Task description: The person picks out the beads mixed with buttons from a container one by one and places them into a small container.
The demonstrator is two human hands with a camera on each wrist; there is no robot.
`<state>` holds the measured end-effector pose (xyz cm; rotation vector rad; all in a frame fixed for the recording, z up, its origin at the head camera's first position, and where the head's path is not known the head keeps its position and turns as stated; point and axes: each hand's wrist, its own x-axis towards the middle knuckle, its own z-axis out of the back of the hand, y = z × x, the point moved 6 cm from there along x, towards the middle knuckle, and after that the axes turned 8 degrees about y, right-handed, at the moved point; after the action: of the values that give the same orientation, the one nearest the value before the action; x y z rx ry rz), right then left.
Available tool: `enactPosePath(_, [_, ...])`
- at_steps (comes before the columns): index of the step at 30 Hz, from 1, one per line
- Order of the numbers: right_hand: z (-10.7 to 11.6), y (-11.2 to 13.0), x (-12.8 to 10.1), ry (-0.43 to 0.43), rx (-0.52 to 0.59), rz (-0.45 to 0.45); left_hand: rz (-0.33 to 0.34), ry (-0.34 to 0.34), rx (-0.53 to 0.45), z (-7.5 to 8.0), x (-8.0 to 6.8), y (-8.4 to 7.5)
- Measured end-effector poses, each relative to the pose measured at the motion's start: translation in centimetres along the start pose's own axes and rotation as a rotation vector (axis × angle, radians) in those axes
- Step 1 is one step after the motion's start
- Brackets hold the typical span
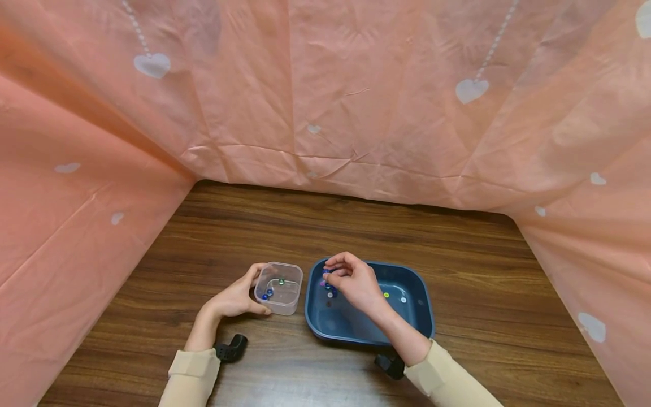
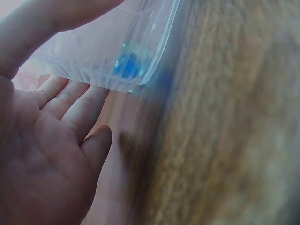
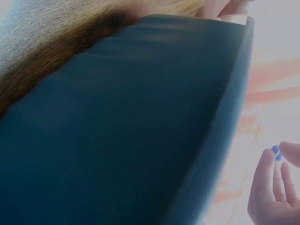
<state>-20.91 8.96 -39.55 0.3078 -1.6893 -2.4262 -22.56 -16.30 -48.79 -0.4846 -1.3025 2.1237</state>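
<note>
My left hand (image 1: pixel 235 298) holds a small clear plastic box (image 1: pixel 283 308), thumb at the near side and fingers at the far side. A green marble (image 1: pixel 281 281) and two blue marbles lie in the box; one blue marble (image 2: pixel 127 65) shows through its wall in the left wrist view. Over the left part of a dark blue basin (image 1: pixel 346 338), my right hand (image 1: pixel 360 287) pinches a small blue marble (image 3: pixel 276 153) between thumb and forefinger. Below that hand, several blue marbles and small beads lie on the basin floor, partly hidden by the fingers.
On the basin's right side lie a yellow-green bead (image 1: pixel 386 295) and a white bead (image 1: pixel 404 300). Both stand on a brown wooden table (image 1: pixel 244 226). Pink cloth (image 1: pixel 325 85) with white hearts hangs round the back and sides. A black wrist device (image 1: pixel 231 348) sits at the left wrist.
</note>
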Motion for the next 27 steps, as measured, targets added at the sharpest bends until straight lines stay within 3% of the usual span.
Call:
enactPosePath(15, [0.5,0.8,0.2,-0.017,0.005,0.009,0.066,0.004,-0.043,0.0,0.0,0.0])
enactPosePath(27, [1.3,1.7,0.2,-0.035,0.053,0.009,0.062,0.008,-0.035,0.1,0.2,0.2])
